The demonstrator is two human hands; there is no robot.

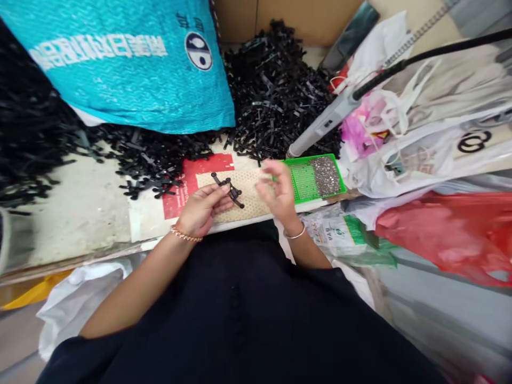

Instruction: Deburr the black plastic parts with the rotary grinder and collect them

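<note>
My left hand [204, 208] is closed in a pinch on a black plastic bracket [229, 188] with slim arms and round ends. It holds the bracket over a beige dotted mat [252, 207]. My right hand [279, 189] is raised over the mat's right end, beside a green tray [298, 200]. Its fingers are bent and smeared by motion, so whether anything small is between them does not show. Small shiny metal pieces [326, 176] are heaped at the tray's right side, and others sit across its gridded floor.
Loose black plastic parts [280, 90] are piled behind the mat and at the far left. A blue woven sack [152, 90] lies on them. A grey lamp arm [324, 122] slants down behind the tray. Plastic bags [448, 229] crowd the right. A red printed sheet [174, 205] lies left of the mat.
</note>
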